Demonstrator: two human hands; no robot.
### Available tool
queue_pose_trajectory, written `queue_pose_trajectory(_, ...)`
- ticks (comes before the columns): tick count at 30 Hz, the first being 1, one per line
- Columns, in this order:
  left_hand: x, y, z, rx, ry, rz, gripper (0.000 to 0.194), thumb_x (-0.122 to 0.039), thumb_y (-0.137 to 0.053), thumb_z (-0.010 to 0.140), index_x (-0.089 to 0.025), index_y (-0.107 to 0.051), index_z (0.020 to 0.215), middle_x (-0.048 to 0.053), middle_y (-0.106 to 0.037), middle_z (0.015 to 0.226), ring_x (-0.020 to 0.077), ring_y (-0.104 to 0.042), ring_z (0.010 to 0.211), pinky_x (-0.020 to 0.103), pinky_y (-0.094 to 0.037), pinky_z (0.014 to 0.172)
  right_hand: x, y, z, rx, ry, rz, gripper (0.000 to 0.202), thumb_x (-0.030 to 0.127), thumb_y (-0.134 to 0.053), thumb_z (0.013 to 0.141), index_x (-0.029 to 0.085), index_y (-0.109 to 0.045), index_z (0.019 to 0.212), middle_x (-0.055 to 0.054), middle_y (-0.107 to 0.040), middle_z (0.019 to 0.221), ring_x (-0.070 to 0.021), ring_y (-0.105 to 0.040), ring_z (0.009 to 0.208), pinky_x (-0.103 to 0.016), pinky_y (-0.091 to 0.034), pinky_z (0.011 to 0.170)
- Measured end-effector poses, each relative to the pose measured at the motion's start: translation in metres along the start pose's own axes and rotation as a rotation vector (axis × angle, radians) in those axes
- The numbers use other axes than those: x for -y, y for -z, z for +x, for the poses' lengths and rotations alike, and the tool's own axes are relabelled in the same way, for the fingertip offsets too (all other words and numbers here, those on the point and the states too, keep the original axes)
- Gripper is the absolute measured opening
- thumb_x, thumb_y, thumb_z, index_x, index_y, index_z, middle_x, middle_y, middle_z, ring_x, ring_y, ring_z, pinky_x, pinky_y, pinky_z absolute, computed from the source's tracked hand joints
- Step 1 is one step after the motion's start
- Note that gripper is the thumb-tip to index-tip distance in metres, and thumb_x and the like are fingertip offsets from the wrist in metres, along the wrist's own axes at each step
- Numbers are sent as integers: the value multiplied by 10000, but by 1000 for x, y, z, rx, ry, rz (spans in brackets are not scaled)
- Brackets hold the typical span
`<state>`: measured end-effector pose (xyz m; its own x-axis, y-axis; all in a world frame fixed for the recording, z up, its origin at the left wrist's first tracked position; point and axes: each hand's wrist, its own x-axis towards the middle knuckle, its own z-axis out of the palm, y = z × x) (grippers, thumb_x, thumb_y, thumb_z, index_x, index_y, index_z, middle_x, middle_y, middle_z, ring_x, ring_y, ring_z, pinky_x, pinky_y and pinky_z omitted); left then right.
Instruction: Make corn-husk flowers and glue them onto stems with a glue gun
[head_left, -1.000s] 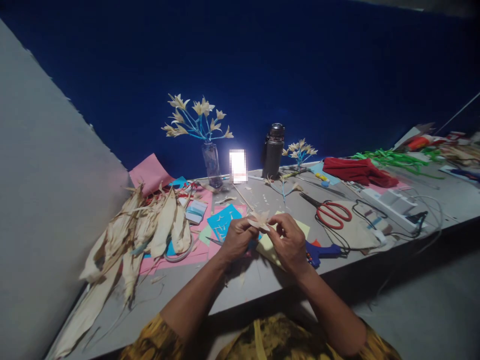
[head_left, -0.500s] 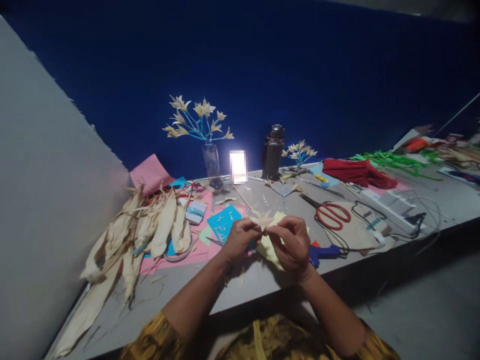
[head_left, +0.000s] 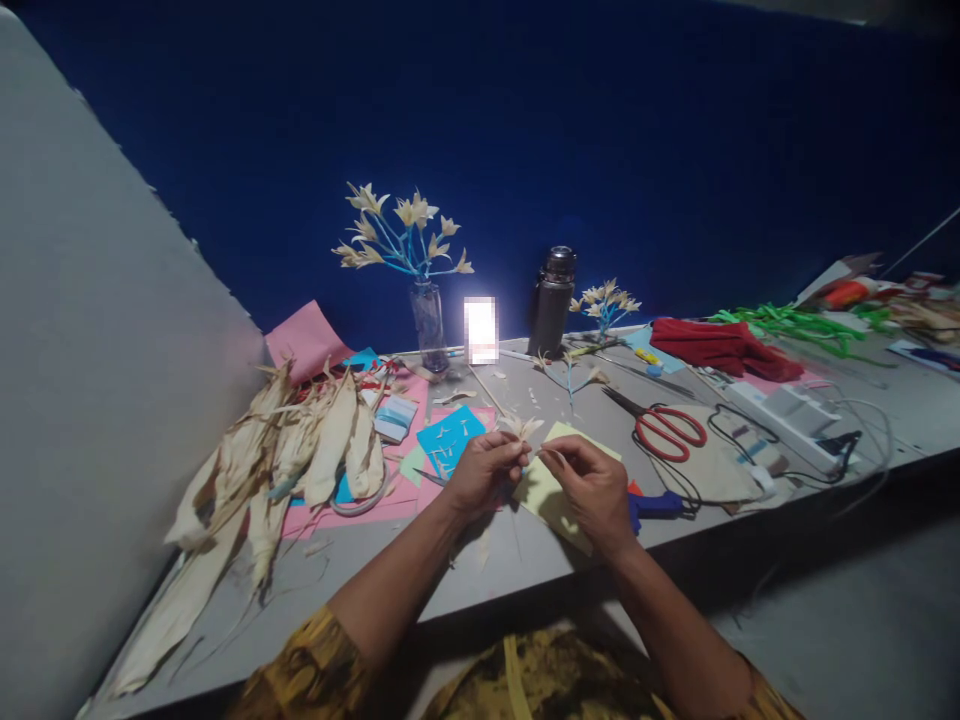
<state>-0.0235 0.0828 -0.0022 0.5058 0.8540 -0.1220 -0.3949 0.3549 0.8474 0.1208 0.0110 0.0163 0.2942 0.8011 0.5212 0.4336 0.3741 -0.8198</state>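
Note:
A pale dried-husk flower [head_left: 523, 428] with pointed petals is pinched between the thumb and fingers of my left hand [head_left: 487, 470]. My right hand [head_left: 596, 490] is just to its right, a small gap apart, with thumb and forefinger pressed together; whatever they hold is too small to make out. Beneath my right hand lies a yellow paper sheet [head_left: 559, 500]. Left of my hands is a blue paper [head_left: 450, 435] with small pale slivers on it. A blue-stemmed husk-flower sprig [head_left: 570, 378] lies behind my hands.
Dried corn husks [head_left: 255, 450] cover the left of the table. A glass vase [head_left: 428, 330] of flowers and a dark flask [head_left: 553, 305] stand at the back. Red-handled scissors [head_left: 667, 430], a blue glue gun [head_left: 660, 505] and a white power strip [head_left: 787, 425] are on the right.
My right hand has drawn away from the flower, a little to the right, opening a gap between my hands. My left hand still holds the flower. The view has shifted slightly.

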Motion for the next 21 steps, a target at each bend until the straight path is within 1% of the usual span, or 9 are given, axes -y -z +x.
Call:
queue_pose_trajectory(2, 0, 1, 1, -6, 17, -10, 261, -278, -831, 639, -98, -660, 718, 21, -632, 630, 64, -527, 476, 200, -384, 496, 0, 0, 1, 23, -137, 46, 126, 301, -698, 831, 181, -715, 793, -20, -697, 722, -147, -584, 598, -244, -449, 535)
queue_pose_trajectory(4, 1, 1, 2, -13, 21, -22, 257, -267, -836, 632, -101, -657, 714, 21, -632, 631, 65, -524, 475, 200, -387, 489, -3, 0, 2, 80, -180, 20, 149, 312, -685, 831, 177, -724, 781, -15, -701, 715, -147, -581, 596, -245, -437, 543)
queue_pose_trajectory(8, 0, 2, 2, -36, 19, -40, 266, -262, -842, 618, -109, -654, 725, 16, -631, 630, 60, -504, 463, 201, -387, 475, -13, -2, 1, 219, -169, -198, 131, 270, -642, 840, 196, -724, 769, -7, -707, 704, -161, -604, 625, -259, -435, 604)
queue_pose_trajectory(10, 0, 3, 3, -40, 35, -50, 261, -261, -839, 626, -106, -657, 731, 16, -627, 629, 60, -500, 466, 198, -391, 476, -16, -3, 0, 306, -151, -359, 107, 226, -628, 837, 215, -734, 844, -15, -740, 775, -180, -641, 680, -269, -432, 631)
queue_pose_trajectory(12, 0, 4, 4, -44, 59, -61, 256, -255, -836, 631, -99, -662, 735, 17, -622, 631, 60, -500, 471, 193, -392, 473, -18, 2, 2, 359, -129, -515, 182, 198, -616, 838, 232, -731, 976, -23, -761, 871, -190, -662, 720, -278, -431, 649)
queue_pose_trajectory(14, -1, 6, 5, -58, 77, -71, 255, -249, -832, 633, -92, -667, 746, 16, -618, 634, 60, -501, 473, 188, -394, 470, -20, 16, 6, 333, -112, -626, 205, 213, -602, 860, 238, -715, 1029, -29, -762, 945, -191, -673, 753, -283, -437, 674)
queue_pose_trajectory(17, -2, 9, 7, -79, 81, -101, 239, -236, -818, 653, -88, -663, 759, 10, -611, 629, 54, -493, 472, 181, -396, 467, -27, 59, 13, 299, -83, -738, 158, 273, -556, 904, 236, -709, 903, -35, -748, 956, -207, -674, 849, -295, -451, 738)
queue_pose_trajectory(19, -3, 11, 9, -89, 82, -136, 217, -217, -806, 669, -88, -656, 759, 5, -608, 623, 50, -489, 470, 174, -394, 464, -35, 94, 13, 446, -62, -805, 181, 248, -526, 901, 234, -700, 952, -47, -730, 977, -219, -664, 882, -308, -456, 760)
queue_pose_trajectory(21, -3, 13, 10, -94, 88, -167, 193, -194, -794, 684, -89, -654, 768, 2, -611, 622, 49, -499, 477, 171, -408, 473, -45, 123, 9, 667, 29, -825, 312, 207, -572, 837, 220, -654, 1138, -85, -683, 1118, -249, -624, 1021, -330, -452, 844)
